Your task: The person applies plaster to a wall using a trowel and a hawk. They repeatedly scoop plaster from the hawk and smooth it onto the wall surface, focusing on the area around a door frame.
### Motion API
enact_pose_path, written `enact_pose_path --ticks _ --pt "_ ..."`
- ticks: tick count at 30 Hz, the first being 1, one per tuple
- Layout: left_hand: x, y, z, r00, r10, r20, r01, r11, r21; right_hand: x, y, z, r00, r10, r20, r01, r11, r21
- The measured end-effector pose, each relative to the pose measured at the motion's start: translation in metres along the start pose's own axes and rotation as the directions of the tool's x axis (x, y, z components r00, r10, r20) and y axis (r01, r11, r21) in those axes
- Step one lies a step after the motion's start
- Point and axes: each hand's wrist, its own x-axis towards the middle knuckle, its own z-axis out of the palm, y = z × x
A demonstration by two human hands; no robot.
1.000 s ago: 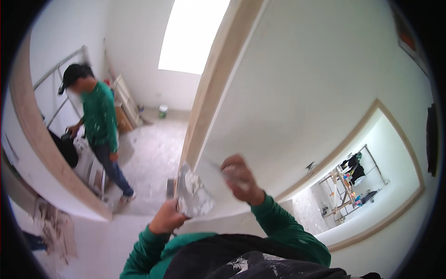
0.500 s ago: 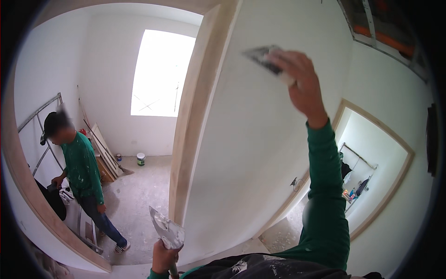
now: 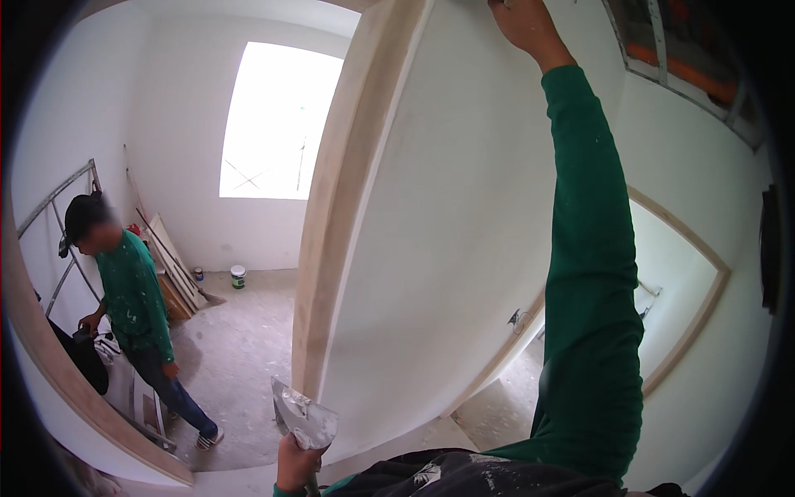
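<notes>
Low in the picture, my left hand (image 3: 298, 464) is closed around the handle of a wide putty knife (image 3: 308, 421), its blade pointing up and smeared with pale filler. My right arm is stretched up, and my right hand (image 3: 528, 29) is at the top edge, in front of the white wall (image 3: 464, 215). Its fingers are partly cut off by the picture's edge. The second putty knife, seen in that hand a moment earlier, lies almost wholly beyond the edge.
A wooden door frame (image 3: 352, 182) borders the wall on its left. Through the opening, a co-worker in a green top (image 3: 132, 282) stands beside a metal frame (image 3: 58, 195). A paint bucket (image 3: 238, 277) and leaning boards (image 3: 170, 257) are farther back. Loose wires (image 3: 517, 319) stick out of the wall.
My right hand has moved up to the top edge, carrying its putty knife almost out of sight. My left hand still holds its knife low down. The view has shifted slightly.
</notes>
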Motion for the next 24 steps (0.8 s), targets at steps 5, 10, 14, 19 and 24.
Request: enact_pose_path --ticks 5,10,14,19,24 --pt "-0.003 0.006 0.001 0.999 -0.042 0.004 0.041 0.998 0.055 -0.024 -0.033 -0.002 0.995 -0.001 0.095 0.003 1.0 -0.02" --pt "0.0 0.003 0.002 0.996 -0.078 0.042 0.075 0.995 0.073 -0.056 -0.042 -0.001 0.986 -0.121 0.116 0.124 0.992 -0.024" --pt "-0.001 0.002 0.0 0.995 -0.073 0.07 0.062 0.988 0.14 -0.094 -0.041 0.009 0.973 -0.125 0.194 0.149 0.982 -0.115" --pt "-0.012 0.01 0.004 0.999 -0.025 0.032 0.022 0.995 0.096 -0.117 -0.077 -0.012 0.884 -0.159 0.439 0.19 0.981 -0.027" --pt "-0.009 0.002 0.0 0.996 -0.074 0.05 0.067 0.989 0.13 -0.084 -0.032 -0.011 0.996 0.054 0.067 -0.055 0.998 0.006"
